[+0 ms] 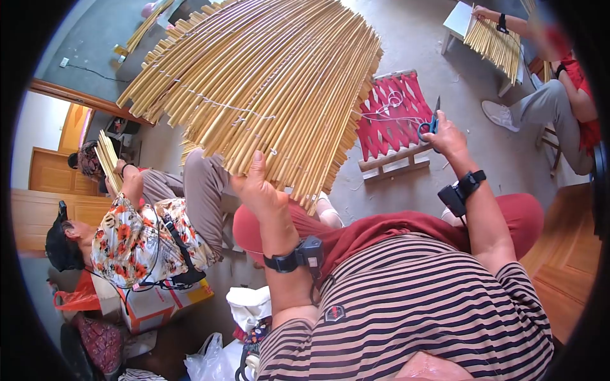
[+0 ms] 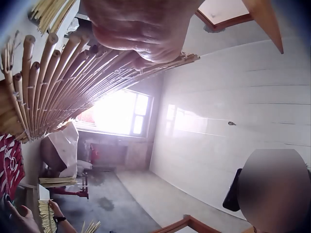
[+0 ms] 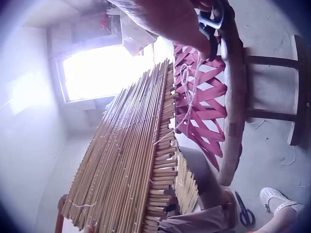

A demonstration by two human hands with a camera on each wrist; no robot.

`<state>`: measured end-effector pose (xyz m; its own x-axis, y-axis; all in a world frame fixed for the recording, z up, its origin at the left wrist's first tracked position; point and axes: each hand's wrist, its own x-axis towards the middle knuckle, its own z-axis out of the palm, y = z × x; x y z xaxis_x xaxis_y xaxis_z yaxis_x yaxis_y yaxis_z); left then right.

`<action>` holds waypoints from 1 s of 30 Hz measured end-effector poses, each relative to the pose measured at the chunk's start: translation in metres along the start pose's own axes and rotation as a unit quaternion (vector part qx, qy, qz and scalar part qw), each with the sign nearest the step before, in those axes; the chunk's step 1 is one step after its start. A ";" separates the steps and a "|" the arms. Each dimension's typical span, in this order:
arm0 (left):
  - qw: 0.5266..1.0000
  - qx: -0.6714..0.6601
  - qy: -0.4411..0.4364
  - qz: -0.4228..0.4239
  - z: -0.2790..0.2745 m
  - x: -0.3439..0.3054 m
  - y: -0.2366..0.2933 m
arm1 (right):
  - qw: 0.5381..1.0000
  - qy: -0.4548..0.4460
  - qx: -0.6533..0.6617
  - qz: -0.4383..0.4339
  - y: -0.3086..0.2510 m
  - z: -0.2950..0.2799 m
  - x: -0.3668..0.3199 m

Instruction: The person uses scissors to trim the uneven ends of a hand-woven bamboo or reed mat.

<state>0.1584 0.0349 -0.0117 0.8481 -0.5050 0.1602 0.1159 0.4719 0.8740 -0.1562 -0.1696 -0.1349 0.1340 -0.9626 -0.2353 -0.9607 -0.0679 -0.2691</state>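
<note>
A large mat of straw-coloured stalks [image 1: 267,76], sewn in rows with white thread, spreads up and away in the head view. My left hand [image 1: 262,190] grips its near edge, thumb on top and the other fingers hidden beneath. In my right hand [image 1: 448,136] is a pair of scissors [image 1: 436,122], held by its dark blue handles, blades pointing away. The scissors are over a low stool with red crossed webbing [image 1: 387,130]. White string [image 1: 395,100] lies loosely looped on that webbing and runs toward the mat in the right wrist view.
A second pair of scissors [image 3: 244,211] lies on the floor near a white shoe [image 3: 277,200]. At left a person in a flowered shirt [image 1: 136,241] holds stalks, by a cardboard box [image 1: 168,303]. Another person works over stalks on a small white table [image 1: 459,20] at right.
</note>
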 end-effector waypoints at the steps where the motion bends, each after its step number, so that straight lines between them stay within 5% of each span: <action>1: 1.000 0.001 -0.003 -0.005 0.000 -0.001 0.000 | 1.000 0.007 -0.009 -0.007 -0.001 -0.003 -0.003; 5: 1.000 0.015 -0.026 0.006 0.007 -0.004 0.006 | 0.999 -0.014 -0.040 0.009 0.012 0.011 0.008; 9: 1.000 0.012 -0.012 -0.003 0.010 0.001 0.002 | 0.988 0.018 0.153 0.007 0.045 0.028 0.020; 12: 0.999 -0.027 0.022 -0.027 0.018 -0.003 -0.007 | 0.865 -0.100 0.487 0.073 0.062 0.006 0.008; 16: 0.977 -0.137 0.054 -0.152 0.014 -0.032 -0.045 | 0.726 0.048 0.686 0.019 0.059 -0.025 -0.041; 17: 0.967 -0.183 0.018 -0.175 0.009 -0.067 -0.044 | 0.720 0.123 0.680 -0.062 0.069 -0.040 -0.079; 20: 0.925 -0.217 0.002 -0.313 -0.011 -0.090 -0.083 | 0.758 0.047 0.641 -0.111 0.107 -0.075 -0.108; 23: 0.907 -0.181 0.028 -0.379 -0.019 -0.117 -0.105 | 0.855 0.002 0.497 -0.150 0.092 -0.103 -0.130; 30: 0.859 -0.108 -0.016 -0.500 -0.037 -0.150 -0.158 | 0.878 -0.107 0.352 -0.306 0.018 -0.093 -0.123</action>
<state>0.0319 0.0631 -0.1912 0.2545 -0.7548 -0.6046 0.8743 -0.0877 0.4775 -0.2126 -0.0770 -0.0235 0.6883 -0.7254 0.0050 -0.3147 -0.3048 -0.8989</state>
